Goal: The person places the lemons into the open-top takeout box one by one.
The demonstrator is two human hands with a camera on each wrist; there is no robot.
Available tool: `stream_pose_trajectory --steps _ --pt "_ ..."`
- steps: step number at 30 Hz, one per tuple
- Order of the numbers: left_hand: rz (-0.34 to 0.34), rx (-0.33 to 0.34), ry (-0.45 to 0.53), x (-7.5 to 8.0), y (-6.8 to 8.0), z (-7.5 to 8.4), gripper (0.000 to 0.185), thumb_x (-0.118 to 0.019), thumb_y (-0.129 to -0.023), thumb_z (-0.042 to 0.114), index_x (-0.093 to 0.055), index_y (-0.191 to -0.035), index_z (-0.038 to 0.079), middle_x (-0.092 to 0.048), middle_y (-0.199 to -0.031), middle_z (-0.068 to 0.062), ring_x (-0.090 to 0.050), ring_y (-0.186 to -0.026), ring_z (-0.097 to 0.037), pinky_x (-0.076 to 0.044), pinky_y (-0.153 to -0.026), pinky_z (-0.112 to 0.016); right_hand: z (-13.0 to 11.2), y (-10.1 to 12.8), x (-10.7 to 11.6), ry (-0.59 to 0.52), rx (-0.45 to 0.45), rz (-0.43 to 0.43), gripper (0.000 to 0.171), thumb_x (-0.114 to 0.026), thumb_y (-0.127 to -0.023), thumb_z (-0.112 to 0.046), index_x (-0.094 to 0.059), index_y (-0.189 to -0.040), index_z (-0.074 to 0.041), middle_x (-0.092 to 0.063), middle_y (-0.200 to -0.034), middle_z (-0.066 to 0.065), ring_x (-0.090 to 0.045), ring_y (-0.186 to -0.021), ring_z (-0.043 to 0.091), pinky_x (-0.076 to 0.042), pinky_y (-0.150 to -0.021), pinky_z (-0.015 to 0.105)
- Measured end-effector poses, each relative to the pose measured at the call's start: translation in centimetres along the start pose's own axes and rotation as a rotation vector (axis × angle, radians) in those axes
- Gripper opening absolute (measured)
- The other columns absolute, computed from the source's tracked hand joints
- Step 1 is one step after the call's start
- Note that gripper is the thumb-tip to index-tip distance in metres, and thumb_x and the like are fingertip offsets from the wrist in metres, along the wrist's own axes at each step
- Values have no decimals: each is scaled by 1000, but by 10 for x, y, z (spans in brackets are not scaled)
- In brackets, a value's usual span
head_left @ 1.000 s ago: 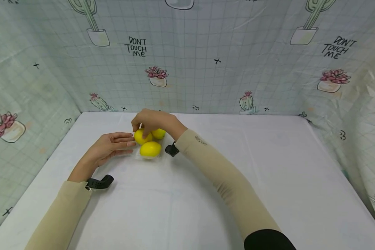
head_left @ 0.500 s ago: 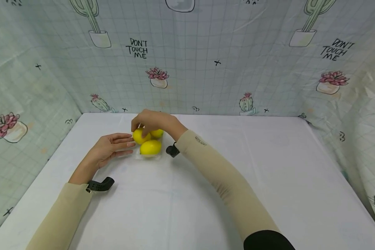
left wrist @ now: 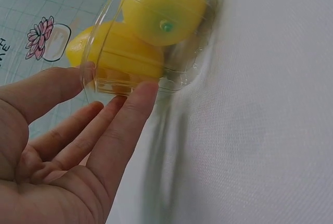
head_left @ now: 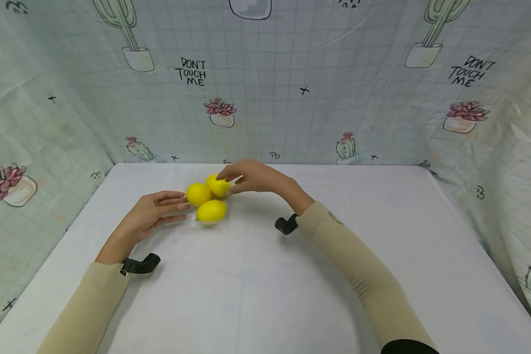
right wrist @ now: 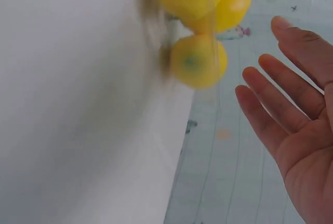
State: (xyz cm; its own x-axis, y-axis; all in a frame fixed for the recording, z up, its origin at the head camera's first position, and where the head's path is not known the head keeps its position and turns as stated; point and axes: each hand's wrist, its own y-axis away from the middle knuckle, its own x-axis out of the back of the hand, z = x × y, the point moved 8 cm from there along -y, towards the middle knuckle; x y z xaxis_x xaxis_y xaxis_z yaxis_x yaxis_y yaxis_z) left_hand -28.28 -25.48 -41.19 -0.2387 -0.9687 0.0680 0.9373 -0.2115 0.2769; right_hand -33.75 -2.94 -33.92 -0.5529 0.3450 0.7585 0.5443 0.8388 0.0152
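Three yellow lemons sit close together in a clear plastic container on the white table. The left lemon, the far lemon and the near lemon all show in the head view. My left hand is at the container's left side, fingers mostly straight; in the left wrist view its fingertips rest on the clear wall. My right hand hovers at the right of the far lemon, fingers loosely bent and holding nothing. In the right wrist view that hand's fingers are spread apart from the lemons.
A white cloth covers the table. Behind it and at both sides hangs a pale curtain printed with potted plants. A black wrist strap piece sits on the left wrist, another on the right.
My right hand has let go of the left lemon and moved right, past the far lemon. My left hand has stayed at the container's side.
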Motion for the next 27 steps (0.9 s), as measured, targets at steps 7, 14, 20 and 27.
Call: stream_pose_trajectory --steps 7,14,20,27 --pt "30 -34 -13 3 1 4 67 -68 -100 17 -34 -153 -6 -55 -139 -11 -67 -114 -13 -58 -95 -36 30 60 21 -72 -78 132 46 -74 -96 -24 -62 -140 -13 -63 -139 4 -60 -128 27 -53 -102 24" --pt "35 -26 -21 0 -2 6 63 -63 -103 18 -33 -153 -6 -45 -150 -23 -66 -118 -16 -57 -97 -36 57 123 29 -52 -144 195 47 -74 -96 -24 -62 -140 -11 -62 -142 8 -60 -129 29 -52 -107 35" --pt "91 -37 -42 -8 -6 11 60 -61 -104 17 -35 -152 -6 -43 -151 -28 -66 -117 -16 -58 -95 -34 66 180 38 75 -248 217 52 -70 -98 -33 -57 -146 -17 -57 -147 2 -60 -128 32 -49 -108 49" --pt "190 -178 -372 -18 0 28 56 -52 -108 28 -38 -152 -3 -48 -149 -25 -54 -132 -39 -53 -102 -45 72 237 39 113 -321 282 57 -67 -100 -32 -49 -152 -16 -49 -154 7 -55 -132 38 -48 -106 58"
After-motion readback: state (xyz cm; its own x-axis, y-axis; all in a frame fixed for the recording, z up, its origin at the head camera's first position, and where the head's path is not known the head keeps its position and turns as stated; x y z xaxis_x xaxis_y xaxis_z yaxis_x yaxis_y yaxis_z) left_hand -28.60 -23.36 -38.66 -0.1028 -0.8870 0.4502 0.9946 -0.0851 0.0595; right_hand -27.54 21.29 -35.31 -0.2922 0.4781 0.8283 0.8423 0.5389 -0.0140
